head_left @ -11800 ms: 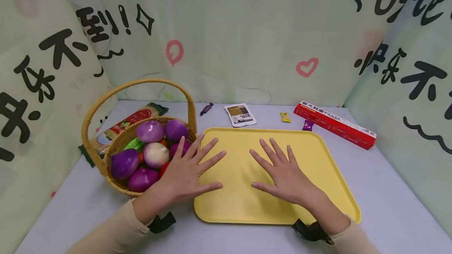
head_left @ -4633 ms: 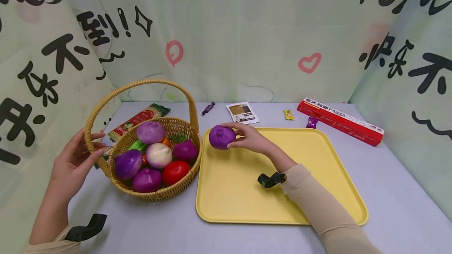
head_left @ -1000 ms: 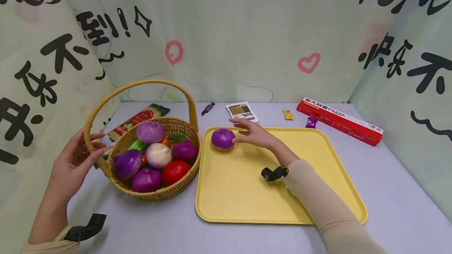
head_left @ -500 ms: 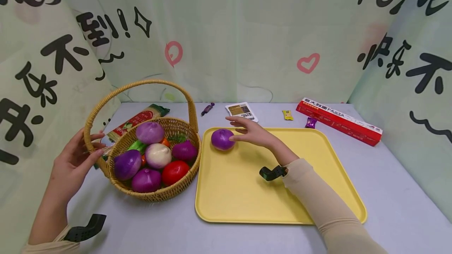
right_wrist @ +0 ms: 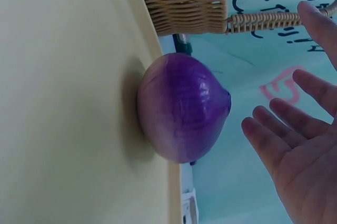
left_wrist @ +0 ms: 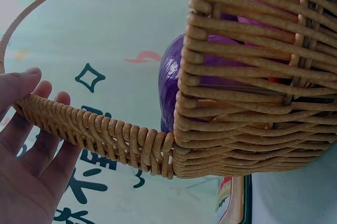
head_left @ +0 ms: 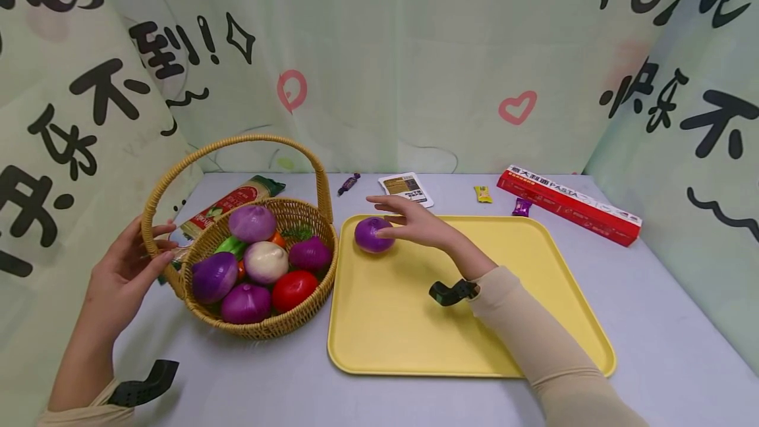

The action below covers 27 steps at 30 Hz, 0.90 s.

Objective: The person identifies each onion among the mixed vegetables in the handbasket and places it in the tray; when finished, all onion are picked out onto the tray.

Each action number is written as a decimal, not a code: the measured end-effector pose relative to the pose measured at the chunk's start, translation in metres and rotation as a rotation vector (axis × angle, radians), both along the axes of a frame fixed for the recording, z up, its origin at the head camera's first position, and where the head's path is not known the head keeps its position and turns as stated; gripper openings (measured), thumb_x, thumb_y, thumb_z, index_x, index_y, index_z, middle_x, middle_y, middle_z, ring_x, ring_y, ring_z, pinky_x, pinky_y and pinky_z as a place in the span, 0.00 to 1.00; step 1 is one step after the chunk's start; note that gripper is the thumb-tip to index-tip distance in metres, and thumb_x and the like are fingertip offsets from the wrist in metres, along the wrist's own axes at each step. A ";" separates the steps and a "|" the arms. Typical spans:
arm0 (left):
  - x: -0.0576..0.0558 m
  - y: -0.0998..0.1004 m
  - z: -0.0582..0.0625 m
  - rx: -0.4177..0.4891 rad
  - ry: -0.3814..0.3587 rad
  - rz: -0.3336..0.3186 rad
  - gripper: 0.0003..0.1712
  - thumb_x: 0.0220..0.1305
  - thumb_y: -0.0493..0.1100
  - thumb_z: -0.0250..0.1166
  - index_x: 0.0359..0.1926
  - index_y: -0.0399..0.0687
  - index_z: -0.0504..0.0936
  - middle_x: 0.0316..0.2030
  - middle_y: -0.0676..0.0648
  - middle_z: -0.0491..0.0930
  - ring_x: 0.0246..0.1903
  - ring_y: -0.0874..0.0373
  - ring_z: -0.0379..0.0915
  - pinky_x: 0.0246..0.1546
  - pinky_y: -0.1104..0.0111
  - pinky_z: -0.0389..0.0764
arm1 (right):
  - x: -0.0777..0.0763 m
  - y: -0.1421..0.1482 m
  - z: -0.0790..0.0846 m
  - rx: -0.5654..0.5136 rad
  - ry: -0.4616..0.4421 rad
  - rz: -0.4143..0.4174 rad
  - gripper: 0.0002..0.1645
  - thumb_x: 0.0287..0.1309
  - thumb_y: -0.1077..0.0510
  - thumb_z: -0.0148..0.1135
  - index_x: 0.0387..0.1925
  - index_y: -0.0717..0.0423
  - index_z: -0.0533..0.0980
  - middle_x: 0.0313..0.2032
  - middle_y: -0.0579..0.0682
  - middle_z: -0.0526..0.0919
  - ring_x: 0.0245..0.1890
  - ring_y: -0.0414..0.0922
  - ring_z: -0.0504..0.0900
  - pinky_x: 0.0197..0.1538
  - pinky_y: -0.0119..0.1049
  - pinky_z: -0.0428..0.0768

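Note:
A purple onion sits on the yellow tray near its back left corner. My right hand hovers over it with fingers extended; in the right wrist view a gap shows between the fingers and the onion. At the left stands a wicker basket. My left hand grips the left side of its handle, thumb on one side and fingers on the other. Inside the basket lie several purple onions, a pale onion and a red tomato.
A red pasta box lies back right, beside a purple candy and a yellow candy. A white pouch and a dark candy lie behind the tray. A red-and-green package rests behind the basket.
Both hands were spread and empty at first. Since then, my left hand has taken the basket handle, and my right hand has let go of an onion on the tray. Lately it has shifted slightly left.

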<state>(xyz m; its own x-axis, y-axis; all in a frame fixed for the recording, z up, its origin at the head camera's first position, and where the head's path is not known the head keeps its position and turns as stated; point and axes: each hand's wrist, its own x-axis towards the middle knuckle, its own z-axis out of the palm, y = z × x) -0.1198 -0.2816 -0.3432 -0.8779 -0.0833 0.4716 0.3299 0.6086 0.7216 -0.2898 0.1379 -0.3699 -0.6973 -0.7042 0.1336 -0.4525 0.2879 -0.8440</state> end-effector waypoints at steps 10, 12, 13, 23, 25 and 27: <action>0.000 0.000 0.000 -0.003 -0.007 0.006 0.38 0.63 0.32 0.59 0.71 0.58 0.58 0.52 0.74 0.69 0.46 0.81 0.70 0.44 0.92 0.69 | 0.010 -0.014 0.012 0.003 0.014 0.032 0.39 0.56 0.60 0.65 0.67 0.56 0.61 0.69 0.53 0.61 0.70 0.52 0.61 0.67 0.46 0.67; 0.000 0.000 0.000 -0.004 -0.010 0.010 0.38 0.63 0.32 0.59 0.71 0.58 0.58 0.52 0.74 0.69 0.46 0.81 0.70 0.43 0.93 0.69 | 0.011 -0.017 0.014 0.002 0.024 0.044 0.39 0.56 0.60 0.65 0.67 0.56 0.61 0.69 0.53 0.61 0.70 0.52 0.61 0.67 0.45 0.67; 0.000 0.000 0.000 -0.004 -0.011 0.013 0.38 0.63 0.32 0.59 0.71 0.58 0.58 0.52 0.74 0.69 0.46 0.81 0.70 0.43 0.93 0.69 | 0.012 -0.019 0.015 0.001 0.028 0.049 0.39 0.56 0.60 0.65 0.67 0.55 0.61 0.69 0.53 0.61 0.70 0.52 0.62 0.66 0.45 0.68; 0.000 -0.001 -0.001 -0.006 -0.012 0.016 0.39 0.63 0.33 0.59 0.71 0.60 0.56 0.52 0.74 0.69 0.47 0.82 0.70 0.43 0.93 0.69 | 0.022 -0.044 0.029 -0.001 0.078 0.107 0.39 0.55 0.62 0.65 0.67 0.58 0.61 0.68 0.54 0.62 0.69 0.51 0.63 0.66 0.44 0.69; -0.001 -0.001 -0.001 -0.004 -0.015 0.015 0.39 0.63 0.33 0.59 0.71 0.60 0.56 0.52 0.74 0.69 0.47 0.82 0.70 0.43 0.92 0.69 | 0.023 -0.050 0.032 -0.006 0.085 0.125 0.39 0.55 0.62 0.65 0.67 0.58 0.62 0.67 0.56 0.63 0.69 0.52 0.63 0.66 0.44 0.69; -0.001 -0.001 -0.001 -0.002 -0.016 0.014 0.39 0.63 0.33 0.59 0.71 0.60 0.56 0.52 0.74 0.69 0.47 0.82 0.70 0.43 0.92 0.69 | 0.023 -0.056 0.034 -0.002 0.096 0.135 0.39 0.55 0.61 0.65 0.67 0.59 0.62 0.67 0.56 0.64 0.68 0.52 0.64 0.65 0.43 0.70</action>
